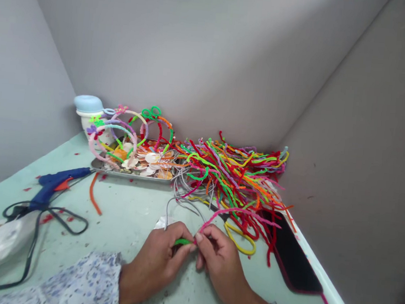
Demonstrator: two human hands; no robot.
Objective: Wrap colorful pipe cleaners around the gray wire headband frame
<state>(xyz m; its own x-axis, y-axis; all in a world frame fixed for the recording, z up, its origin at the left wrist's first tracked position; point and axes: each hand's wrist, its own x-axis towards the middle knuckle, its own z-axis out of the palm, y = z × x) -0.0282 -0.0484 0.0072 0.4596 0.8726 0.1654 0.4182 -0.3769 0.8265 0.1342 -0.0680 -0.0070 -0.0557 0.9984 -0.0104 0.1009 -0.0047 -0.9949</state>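
Note:
Near the table's front, my left hand pinches a piece wound in green pipe cleaner. Thumb and fingers of my right hand are closed on a pink pipe cleaner, right beside the green part. The pink strand's long free end arcs up and to the right. Thin grey wire loops up just behind my hands; whether it joins the green piece is hidden by my fingers. Yellow-handled scissors lie just past my right hand, partly under pipe cleaners.
A heap of coloured pipe cleaners spreads at the back right, beside a dark phone. Behind stand a metal tray, several decorated headbands and a white, blue-lidded bottle. At left lie a blue glue gun and its cord.

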